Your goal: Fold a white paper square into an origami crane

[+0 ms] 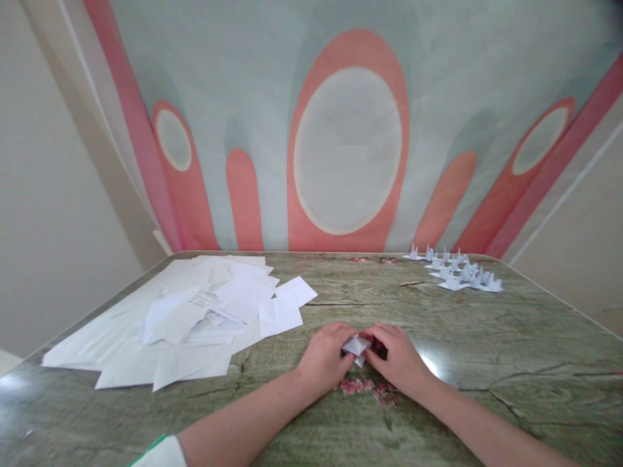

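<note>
Wood-look tabletop: well in from its far edge, your L hand & R hand pinch a folded paper btwn them; prob. light, easily crushed, so hold side corners gently.

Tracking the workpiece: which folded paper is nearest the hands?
The folded white paper held between left hand and right hand; the paper cranes stand farther right.
</note>
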Demonstrator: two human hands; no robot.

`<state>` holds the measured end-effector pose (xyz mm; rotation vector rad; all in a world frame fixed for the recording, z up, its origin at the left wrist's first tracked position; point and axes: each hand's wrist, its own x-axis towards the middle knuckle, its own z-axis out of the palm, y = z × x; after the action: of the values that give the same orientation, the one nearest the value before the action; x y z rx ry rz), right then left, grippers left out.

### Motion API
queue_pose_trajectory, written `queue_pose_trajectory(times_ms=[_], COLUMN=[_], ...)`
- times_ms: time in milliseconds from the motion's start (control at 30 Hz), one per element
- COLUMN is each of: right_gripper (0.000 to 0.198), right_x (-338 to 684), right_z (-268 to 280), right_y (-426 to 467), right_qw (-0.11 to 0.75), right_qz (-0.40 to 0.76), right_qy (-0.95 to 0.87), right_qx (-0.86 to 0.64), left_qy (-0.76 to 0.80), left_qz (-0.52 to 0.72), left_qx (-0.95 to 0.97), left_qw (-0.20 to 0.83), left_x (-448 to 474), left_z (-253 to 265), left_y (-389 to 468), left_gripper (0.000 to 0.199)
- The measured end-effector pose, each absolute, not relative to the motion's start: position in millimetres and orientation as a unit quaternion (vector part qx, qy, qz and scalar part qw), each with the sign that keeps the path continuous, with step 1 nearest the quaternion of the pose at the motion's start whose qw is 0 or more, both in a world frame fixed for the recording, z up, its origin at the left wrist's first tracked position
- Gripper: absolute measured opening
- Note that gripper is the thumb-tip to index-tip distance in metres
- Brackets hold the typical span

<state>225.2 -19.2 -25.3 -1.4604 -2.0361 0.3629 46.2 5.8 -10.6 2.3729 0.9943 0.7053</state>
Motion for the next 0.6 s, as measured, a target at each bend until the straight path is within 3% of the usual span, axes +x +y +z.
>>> queue_pose_trajectory(times_ms=[600], right_gripper=[0.018], right_x=[230.5], right_z=[-24.2], right_y=[-14.8], right_qw=[0.312], right_qz=[0.203], right_qy=[-0.741], right_qx=[-0.559], left_qy=[0.383], left_qz=[0.276], left_qx=[0.844], left_qw=[0.256], left_x=[47.6], left_z=[-15.6], left_y=[14.2], left_gripper=[0.036])
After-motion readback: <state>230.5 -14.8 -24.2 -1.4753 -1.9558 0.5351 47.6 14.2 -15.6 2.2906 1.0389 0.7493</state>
